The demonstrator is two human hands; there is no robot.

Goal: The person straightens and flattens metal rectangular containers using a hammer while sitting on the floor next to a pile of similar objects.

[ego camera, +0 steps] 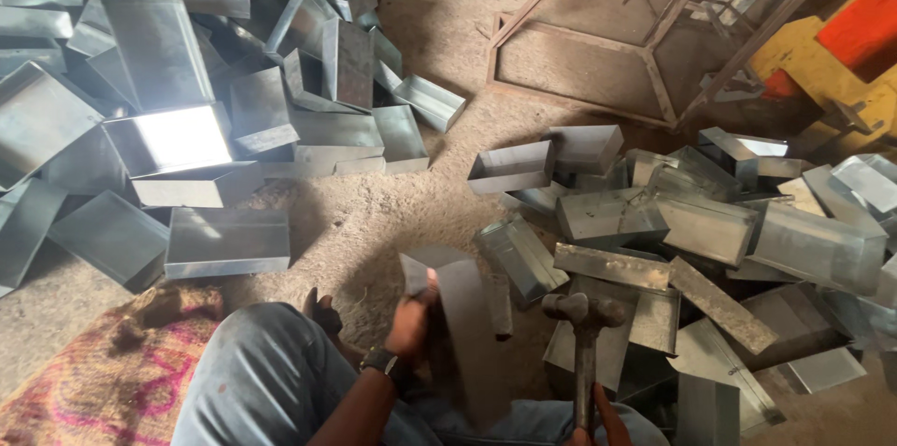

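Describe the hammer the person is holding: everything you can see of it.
The hammer stands nearly upright at the bottom of the view, head up. Its head is a dark, worn metal bar set crosswise on a straight, dull grey handle. The right hand grips the handle's lower end at the frame's edge, so the fingers are mostly cut off. The head hovers in front of the pile of folded sheet-metal boxes, beside the bent sheet piece held by the left hand.

Metal workshop, heaped sheet-metal boxes, dirt floor

No packages, labels, signs, screens.
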